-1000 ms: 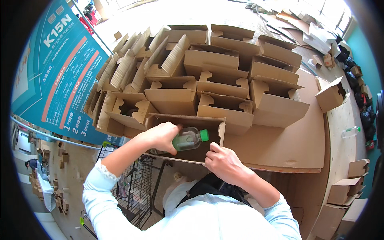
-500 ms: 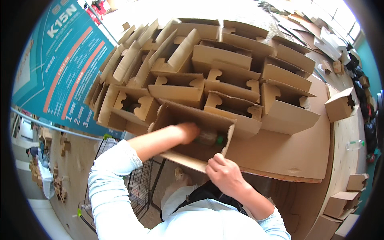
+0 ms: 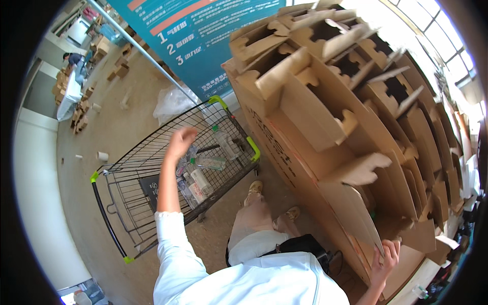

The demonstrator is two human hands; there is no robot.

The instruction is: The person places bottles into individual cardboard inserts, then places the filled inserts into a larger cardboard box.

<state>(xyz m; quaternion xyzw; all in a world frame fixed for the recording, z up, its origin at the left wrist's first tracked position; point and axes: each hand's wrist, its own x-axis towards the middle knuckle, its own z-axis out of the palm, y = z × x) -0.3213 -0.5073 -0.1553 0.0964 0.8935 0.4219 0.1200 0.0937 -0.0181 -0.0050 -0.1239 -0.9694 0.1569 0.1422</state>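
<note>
My left hand (image 3: 181, 142) is over a black wire shopping cart (image 3: 137, 165) at the left, its fingers loosely bent with nothing visible in them. Below it in the cart lie several clear plastic bottles, among them a green-capped bottle (image 3: 226, 142) and a white bottle (image 3: 202, 181). At the lower right my right hand (image 3: 385, 260) pinches the edge of an open cardboard box (image 3: 351, 211). Down inside that box a small bit of green shows; the rest of what it holds is hidden. The box stands against other open boxes.
Rows of open cardboard boxes (image 3: 325, 96) fill the large cardboard-covered stand on my right. A teal printed banner (image 3: 203, 46) rises behind the cart, with a clear plastic bag (image 3: 175, 104) beside it. Far left, a person (image 3: 76, 61) is among cardboard pieces.
My view has swung left toward the cart. My left hand has come out of the box and moved over the cart. The right hand stays on the box edge.
</note>
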